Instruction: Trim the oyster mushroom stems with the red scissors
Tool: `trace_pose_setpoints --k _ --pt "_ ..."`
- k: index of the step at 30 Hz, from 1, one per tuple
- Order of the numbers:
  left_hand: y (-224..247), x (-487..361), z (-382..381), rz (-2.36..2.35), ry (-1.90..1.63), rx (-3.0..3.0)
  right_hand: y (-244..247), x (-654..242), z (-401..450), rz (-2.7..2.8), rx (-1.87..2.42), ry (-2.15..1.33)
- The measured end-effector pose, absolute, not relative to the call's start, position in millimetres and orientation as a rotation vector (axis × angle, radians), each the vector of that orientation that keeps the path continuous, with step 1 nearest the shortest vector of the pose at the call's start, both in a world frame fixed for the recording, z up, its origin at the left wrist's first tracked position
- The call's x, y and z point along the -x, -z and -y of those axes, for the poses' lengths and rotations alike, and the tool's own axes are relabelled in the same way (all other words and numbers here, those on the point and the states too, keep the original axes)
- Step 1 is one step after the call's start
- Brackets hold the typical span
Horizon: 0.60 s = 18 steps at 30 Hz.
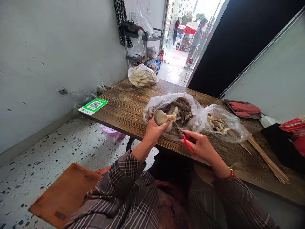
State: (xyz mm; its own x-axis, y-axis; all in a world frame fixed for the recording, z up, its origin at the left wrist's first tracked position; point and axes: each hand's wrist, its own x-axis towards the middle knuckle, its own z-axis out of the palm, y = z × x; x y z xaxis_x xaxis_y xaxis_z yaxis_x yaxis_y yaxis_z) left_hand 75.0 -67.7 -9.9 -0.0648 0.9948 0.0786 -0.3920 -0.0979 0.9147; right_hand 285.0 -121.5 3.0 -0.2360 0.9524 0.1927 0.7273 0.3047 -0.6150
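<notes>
My left hand (153, 129) grips a pale oyster mushroom (161, 117) with a grey-edged cap, over the table's near edge. In my right hand (200, 144) is a pair of red-handled scissors (188, 145). Their blades point up and left, with the tips at the mushroom's stem; whether they touch it I cannot tell. Just behind my hands lies an open clear plastic bag (152, 106) full of grey-brown mushrooms (183, 106). A second plastic bag (238, 128), right of it, holds pale mushroom pieces (217, 124).
On the wooden table (119, 105) are a filled plastic bag (143, 77) at the far end, a green QR sign (94, 105), bamboo skewers (269, 160) and a tray of red meat (245, 108). A stool (66, 194) stands at left, a shelf cart (143, 38) behind. Outside the doorway stands a person (196, 39).
</notes>
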Motion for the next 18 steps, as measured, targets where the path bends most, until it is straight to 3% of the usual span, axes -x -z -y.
trace_pose_setpoints --k 18 --pt "15.5 -73.7 64.3 -0.704 -1.361 -0.702 2.3 -285.1 121.0 2.021 1.49 -0.461"
